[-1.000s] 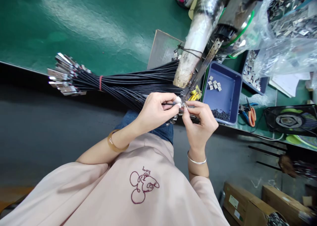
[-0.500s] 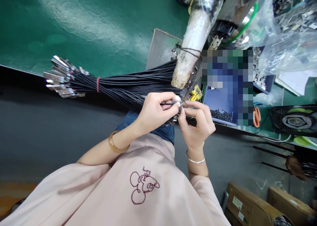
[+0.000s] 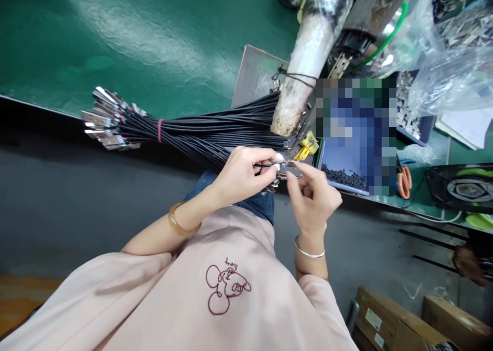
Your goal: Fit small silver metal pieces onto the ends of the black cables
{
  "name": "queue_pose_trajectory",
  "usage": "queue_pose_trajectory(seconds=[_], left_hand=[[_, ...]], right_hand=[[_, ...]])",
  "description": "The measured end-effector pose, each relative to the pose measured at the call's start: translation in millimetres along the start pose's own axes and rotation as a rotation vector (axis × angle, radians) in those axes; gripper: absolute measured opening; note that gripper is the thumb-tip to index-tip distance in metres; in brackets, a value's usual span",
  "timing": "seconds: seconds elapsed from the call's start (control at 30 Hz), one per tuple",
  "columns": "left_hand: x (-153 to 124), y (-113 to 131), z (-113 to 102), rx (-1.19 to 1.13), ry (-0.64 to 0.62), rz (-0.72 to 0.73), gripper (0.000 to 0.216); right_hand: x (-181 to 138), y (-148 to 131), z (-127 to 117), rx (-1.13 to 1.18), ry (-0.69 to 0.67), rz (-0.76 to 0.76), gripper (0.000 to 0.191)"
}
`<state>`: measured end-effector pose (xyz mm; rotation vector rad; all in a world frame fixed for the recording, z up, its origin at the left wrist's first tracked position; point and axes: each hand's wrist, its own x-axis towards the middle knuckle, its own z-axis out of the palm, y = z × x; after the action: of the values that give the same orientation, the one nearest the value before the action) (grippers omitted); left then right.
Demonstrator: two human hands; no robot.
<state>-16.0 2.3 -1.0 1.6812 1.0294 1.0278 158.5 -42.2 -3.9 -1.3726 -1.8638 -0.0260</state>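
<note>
One black cable [image 3: 264,164] is pinched near its metal end [image 3: 289,162] by the thumb and fingers of the left hand [image 3: 242,174], in front of the banded cable bundle [image 3: 208,122]. The thumb and forefinger of the right hand [image 3: 314,194] stand parted beside that end; contact cannot be determined. Caution: a loosened left pinch could let the cable roll or slip. Off-line finger pressure could bend the small end. A bump from the right hand against the blue tray [image 3: 354,191] could scatter the black pieces [image 3: 342,176].
</note>
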Motion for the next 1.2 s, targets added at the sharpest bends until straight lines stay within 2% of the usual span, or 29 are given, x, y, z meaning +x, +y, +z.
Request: queue_pose_trajectory(seconds=[0.1, 0.27, 0.33, 0.43, 0.5, 0.57, 0.6, 0.7, 0.77, 0.83, 1.0, 1.07, 1.13, 1.2], left_hand=[[0.2, -1.5, -2.9, 0.042, -0.03, 0.043, 0.013], [0.6, -5.1, -12.0, 0.025, -0.143, 0.09, 0.013], [0.5, -6.8, -15.3, -0.043, -0.203, 0.075, 0.012], [1.3, -8.9, -16.9, -0.121, -0.251, 0.039, 0.01], [2.9, -9.8, -16.0, -0.156, -0.251, 0.008, 0.011], [5.0, -10.5, -14.6, -0.188, -0.244, -0.017, 0.013], [6.0, -10.6, -14.1, -0.198, -0.24, -0.023, 0.015], [8.4, -10.6, -13.8, -0.196, -0.238, -0.013, 0.017], [9.1, -10.2, -14.0, -0.191, -0.22, -0.003, 0.016], [9.1, -10.1, -13.5, -0.198, -0.176, -0.002, 0.016], [6.9, -11.5, -6.7, -0.207, -0.053, -0.012, 0.012], [5.6, -11.6, -2.9, -0.184, 0.005, -0.008, 0.01], [4.3, -11.0, 0.2, -0.145, 0.046, -0.006, 0.009], [3.1, -9.9, 2.1, -0.117, 0.064, -0.008, 0.009]], right_hand=[[3.8, 0.5, 5.7, -0.073, -0.095, -0.083, 0.008], [6.0, -4.9, -5.3, 0.149, -0.227, 0.084, 0.009], [10.4, 1.8, -18.2, 0.159, -0.163, 0.165, 0.011], [26.7, 32.9, -32.3, -0.057, 0.033, 0.237, 0.015], [41.8, 63.6, -32.9, -0.168, -0.039, 0.228, 0.016], [56.4, 92.9, -28.1, -0.182, -0.188, 0.214, 0.012], [62.5, 104.5, -25.0, -0.176, -0.218, 0.223, 0.009], [72.9, 120.7, -19.0, -0.114, -0.34, 0.255, 0.008], [73.0, 117.0, -19.8, -0.099, -0.409, 0.289, 0.009], [68.2, 105.0, -23.1, -0.104, -0.391, 0.332, 0.01], [42.5, 56.1, -28.5, 0.009, 0.024, 0.428, 0.013], [30.2, 35.3, -26.2, 0.228, 0.117, 0.469, 0.011], [19.0, 17.6, -20.3, 0.377, 0.054, 0.506, 0.011], [10.6, 4.8, -11.3, 0.429, -0.047, 0.548, 0.011]])
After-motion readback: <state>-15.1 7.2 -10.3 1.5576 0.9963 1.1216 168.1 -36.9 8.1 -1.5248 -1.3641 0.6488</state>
